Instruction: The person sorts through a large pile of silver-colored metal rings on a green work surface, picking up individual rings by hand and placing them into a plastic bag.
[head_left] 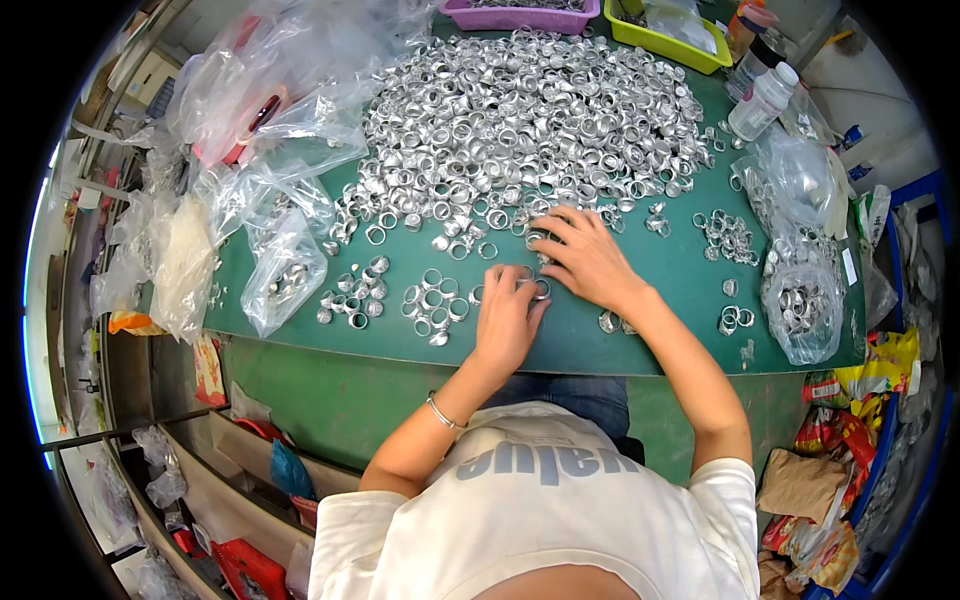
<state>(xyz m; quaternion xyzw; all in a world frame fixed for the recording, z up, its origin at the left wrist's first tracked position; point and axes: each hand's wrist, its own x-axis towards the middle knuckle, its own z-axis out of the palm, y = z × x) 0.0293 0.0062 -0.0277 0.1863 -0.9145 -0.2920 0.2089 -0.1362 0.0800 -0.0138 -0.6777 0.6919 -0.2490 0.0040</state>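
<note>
Silver rings lay at the fingertips of both hands, on a green tabletop. The left hand had its fingers bent down over the rings; whether it pinched any could not be told. The right hand, just ahead and to the right of it, had its fingers spread and curved, their tips among rings; a grip there could not be made out either. Directly ahead of both hands lay a broad pile of more rings. A cluster sat just left of the left hand, and a loose group lay right of the right hand, with a clear plastic bag holding rings farther right. Well ahead of the hands, past the pile, stood a purple basket and a yellow-green basket.
</note>
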